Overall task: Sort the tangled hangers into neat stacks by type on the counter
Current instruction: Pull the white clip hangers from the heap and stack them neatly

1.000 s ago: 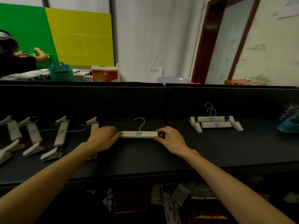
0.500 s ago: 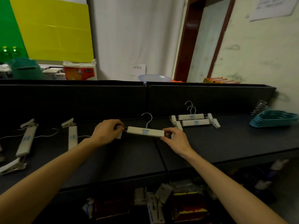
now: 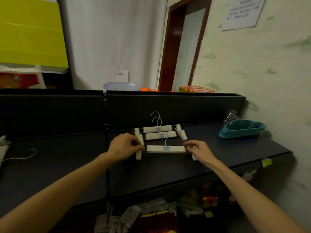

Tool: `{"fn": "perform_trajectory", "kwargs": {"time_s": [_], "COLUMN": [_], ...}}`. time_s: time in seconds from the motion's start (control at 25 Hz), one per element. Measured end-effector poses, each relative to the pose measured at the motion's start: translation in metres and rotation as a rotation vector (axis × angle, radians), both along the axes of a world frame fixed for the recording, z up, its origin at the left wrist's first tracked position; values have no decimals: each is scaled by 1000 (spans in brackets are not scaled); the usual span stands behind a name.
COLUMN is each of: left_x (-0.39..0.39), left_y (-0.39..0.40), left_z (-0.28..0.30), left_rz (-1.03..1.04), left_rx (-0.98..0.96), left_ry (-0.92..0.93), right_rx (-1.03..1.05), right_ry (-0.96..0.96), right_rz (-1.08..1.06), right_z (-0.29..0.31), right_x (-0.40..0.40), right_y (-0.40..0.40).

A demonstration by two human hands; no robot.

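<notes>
Both my hands, left [image 3: 124, 147] & right [image 3: 200, 149], pinch white clip hanger [image 3: 165, 148] by 2-hanger stack [image 3: 159, 132]; teal stack [image 3: 242, 130] done, strays remain left.

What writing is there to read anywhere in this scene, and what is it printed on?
"aigin": blue print on the white clip hanger gripped at its ends by the left hand and right hand.
"补货区": small white sign against the curtain.
Wall notice: several lines, too blurred to read.
Two stacked hangers: blue marks, too blurred.
Red-and-white pack: print unreadable.
</notes>
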State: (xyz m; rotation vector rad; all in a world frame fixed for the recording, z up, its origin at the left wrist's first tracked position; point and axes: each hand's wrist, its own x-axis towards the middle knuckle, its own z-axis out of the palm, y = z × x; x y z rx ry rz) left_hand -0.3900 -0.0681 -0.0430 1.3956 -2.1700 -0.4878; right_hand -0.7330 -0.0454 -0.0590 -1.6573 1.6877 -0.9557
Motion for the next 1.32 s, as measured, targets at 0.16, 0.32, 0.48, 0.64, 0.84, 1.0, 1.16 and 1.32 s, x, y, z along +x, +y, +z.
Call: {"fn": "perform_trajectory", "kwargs": {"time_s": [0.16,0.32,0.48,0.64,0.84,1.0,1.16,1.32], "left_x": [-33,-43,-48,-59,-64,-69,-70,-68], "left_y": [-4,3,8,11,8,5,-2,-8], "left_z": [-13,-22,-27,-27,-30,-31,-31,-34], "left_rz": [144,236,272,345,398,440,477,475], "left_rx": [42,97,137,161,158,129,143,161], "left_ry": [3,114,274,364,383,391,431,440], "right_rx": [11,-3,5,-24,38,-24,-51,-56], "right_ry": [-16,-58,10,81,93,8,-81,-71], "right_rz": [48,79,220,252,347,294,225,180], "right_z": [-1,-10,-5,0,2,-1,-9,-12], "right_x": [-42,-76,-78,-75,-83,-75,-64,-59], "right_y": [-21,-34,-43,-55,-58,-66,-74,-78]}}
